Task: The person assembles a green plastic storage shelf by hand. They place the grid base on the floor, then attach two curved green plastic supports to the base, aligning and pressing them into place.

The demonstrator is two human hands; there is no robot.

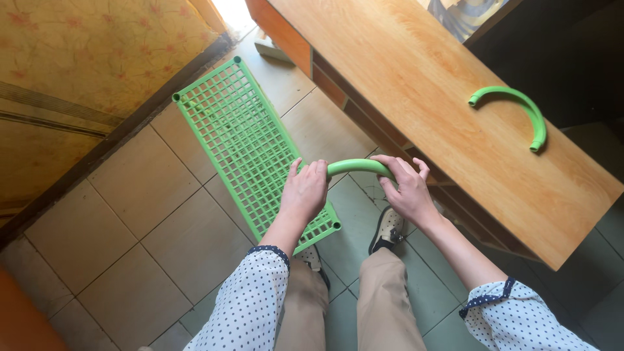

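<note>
The person stands over a tiled floor (149, 214), both hands wrapped around one curved green tube (356, 166): the left hand (304, 190) has its fingers closed on one end, the right hand (406, 188) has its fingers curled over the other. The tube looks like smooth, glossy plastic bent into an arch. Just beneath the left fingers lies a flat green plastic grid panel (250, 146), rectangular with round corner sockets. Well beyond the right fingers, a matching arched tube (520, 107) rests on the grained wooden surface (416, 84).
</note>
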